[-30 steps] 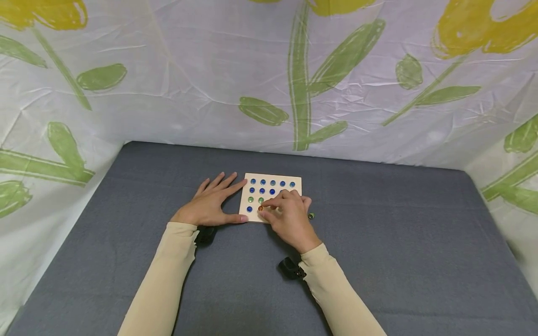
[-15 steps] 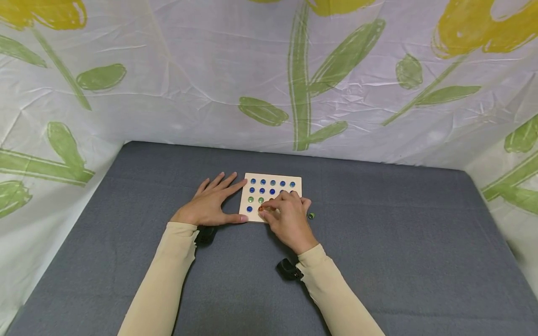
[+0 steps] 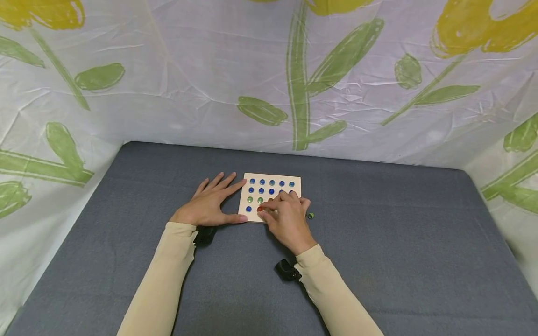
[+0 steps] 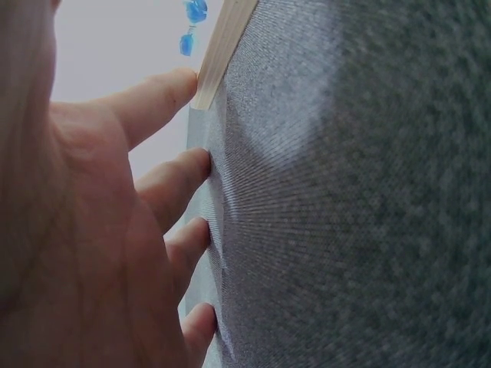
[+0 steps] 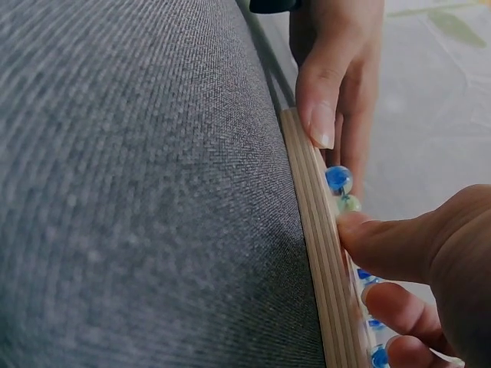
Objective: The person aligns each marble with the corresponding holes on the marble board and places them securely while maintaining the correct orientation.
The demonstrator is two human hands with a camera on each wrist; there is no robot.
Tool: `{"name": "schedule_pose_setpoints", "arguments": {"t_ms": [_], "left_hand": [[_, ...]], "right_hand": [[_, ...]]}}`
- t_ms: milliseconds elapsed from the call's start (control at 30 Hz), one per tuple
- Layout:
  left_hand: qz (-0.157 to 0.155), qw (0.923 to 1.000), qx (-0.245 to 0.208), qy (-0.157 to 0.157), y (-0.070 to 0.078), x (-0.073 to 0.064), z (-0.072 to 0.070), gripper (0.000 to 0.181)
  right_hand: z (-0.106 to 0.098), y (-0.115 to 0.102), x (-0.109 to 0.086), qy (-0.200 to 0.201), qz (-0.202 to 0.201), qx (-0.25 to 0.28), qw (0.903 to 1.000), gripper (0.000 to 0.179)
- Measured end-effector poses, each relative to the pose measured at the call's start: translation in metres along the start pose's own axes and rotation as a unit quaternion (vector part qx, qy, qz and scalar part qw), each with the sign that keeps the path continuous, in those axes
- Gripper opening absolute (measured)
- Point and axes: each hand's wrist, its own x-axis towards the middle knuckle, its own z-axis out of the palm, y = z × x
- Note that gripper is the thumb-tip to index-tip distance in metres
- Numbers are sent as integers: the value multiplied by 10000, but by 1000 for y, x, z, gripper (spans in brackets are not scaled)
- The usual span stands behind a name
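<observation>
A pale wooden board [image 3: 254, 218] holds rows of glass marbles, mostly blue [image 3: 271, 192], some green [image 3: 250, 199]. My left hand [image 3: 206, 205] lies spread at its left side, thumb and index fingertip touching the edge. In the left wrist view, the index finger [image 4: 165, 100] meets the board's corner while the other fingertips rest on the cloth. My right hand [image 3: 290, 219] is over the front rows, thumb and index finger pinching a red-orange marble [image 3: 259, 209] at the board's front row. That marble is hidden behind the thumb [image 5: 383, 241] in the right wrist view. My right hand covers the board's front right part.
A loose green marble [image 3: 310, 215] lies on the cloth just right of the board, beside my right hand. Dark grey cloth [image 3: 399, 242] covers the table. A white sheet with painted flowers [image 3: 189, 70] hangs behind it and at both sides.
My right wrist has shifted slightly left, its fingertips staying at the same spot on the board. The pinched marble shows a redder face now. My left hand keeps its place.
</observation>
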Motion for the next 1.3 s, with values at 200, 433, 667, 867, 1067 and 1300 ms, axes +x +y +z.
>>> {"name": "schedule_pose_setpoints", "arguments": {"t_ms": [200,433,667,867,1067,1300], "left_hand": [[-4,10000,-8,4,1,-1,-1,103],[-6,10000,9,-19,3,-1,-2,103],[-17,10000,19,-22,2,0,-1,103],[-5,10000,26,-48,0,1,0,103],[-2,10000,-18,-51,0,2,0,104],[-37,10000,-25,-74,0,3,0,105]], "right_hand": [[-1,-1,0,-22,11,-23,10000,10],[-4,1,0,-95,73,-93,9999,15],[-16,6,3,-118,177,97,9997,19],[-29,17,6,-60,429,307,9986,19],[-42,31,8,1,656,376,9971,19],[-55,45,8,-18,902,331,9954,20]]}}
